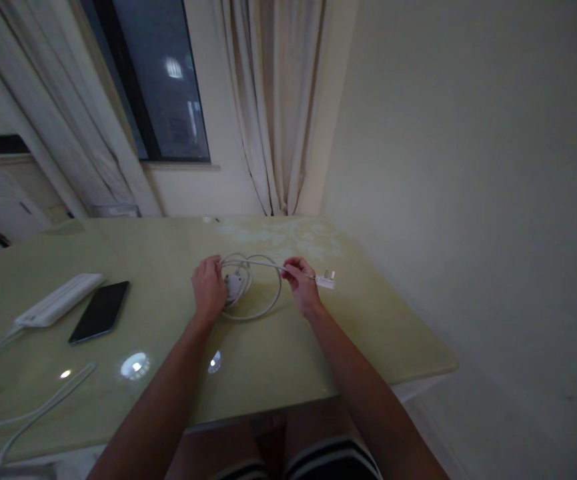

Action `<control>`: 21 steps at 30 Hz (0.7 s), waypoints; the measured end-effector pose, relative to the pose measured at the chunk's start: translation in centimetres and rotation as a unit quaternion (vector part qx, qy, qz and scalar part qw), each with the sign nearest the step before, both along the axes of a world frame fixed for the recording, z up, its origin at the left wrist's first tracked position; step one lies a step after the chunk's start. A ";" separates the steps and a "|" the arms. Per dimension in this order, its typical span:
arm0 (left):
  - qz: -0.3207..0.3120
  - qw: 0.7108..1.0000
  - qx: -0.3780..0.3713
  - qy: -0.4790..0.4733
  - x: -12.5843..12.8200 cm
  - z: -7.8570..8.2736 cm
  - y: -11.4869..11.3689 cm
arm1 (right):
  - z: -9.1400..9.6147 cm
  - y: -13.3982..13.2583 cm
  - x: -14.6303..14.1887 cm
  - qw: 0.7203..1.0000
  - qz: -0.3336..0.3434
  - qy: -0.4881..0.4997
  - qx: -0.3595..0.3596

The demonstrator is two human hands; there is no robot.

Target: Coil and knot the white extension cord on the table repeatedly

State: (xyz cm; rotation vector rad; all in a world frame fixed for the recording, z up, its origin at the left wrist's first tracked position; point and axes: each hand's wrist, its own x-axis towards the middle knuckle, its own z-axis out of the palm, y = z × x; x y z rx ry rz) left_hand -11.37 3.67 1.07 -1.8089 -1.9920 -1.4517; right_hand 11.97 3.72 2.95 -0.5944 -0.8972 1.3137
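Observation:
A white power cord [263, 313] lies in loose loops on the table between my two hands. My left hand [209, 287] is closed around the coil at its left side, beside a white block [233, 287] with dark spots that looks like a socket end, partly covered by the loops. Pinched in my right hand [301, 283] is a stretch of the cord close to its end. The white plug [325, 279] sticks out to the right of that hand, its metal prongs facing up and away.
The pale green glossy table [278, 373] reaches the wall [468, 167] on the right. At left lie a black phone [100, 311], a long white power strip [61, 300] and a loose white cable [43, 407]. Curtains [278, 107] and a window [163, 80] stand behind.

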 end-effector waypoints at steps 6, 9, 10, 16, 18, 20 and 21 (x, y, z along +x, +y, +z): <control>-0.081 0.969 0.073 0.223 1.4 1.8 -2.2 | 0.7 -1.3 0.7 0.980 -0.031 -0.165 0.107; -0.107 0.961 0.089 0.240 1.7 2.3 -2.5 | 0.8 -2.3 0.3 0.939 -0.066 -0.275 0.196; -0.126 0.958 0.092 0.239 1.9 2.4 -2.5 | 0.7 -2.7 0.0 0.917 -0.082 -0.311 0.236; -0.281 0.939 0.093 0.173 3.2 2.6 -2.9 | 0.0 -3.5 -2.1 0.829 -0.119 -0.407 0.365; -0.288 0.941 0.072 0.161 3.4 2.3 -3.0 | -0.2 -3.4 -2.2 0.838 -0.096 -0.397 0.363; -0.275 0.949 0.046 0.149 3.3 1.9 -3.0 | -0.4 -3.4 -2.2 0.862 -0.075 -0.373 0.335; -0.263 0.954 0.036 0.139 3.3 1.7 -2.9 | -0.5 -3.3 -2.2 0.876 -0.063 -0.359 0.317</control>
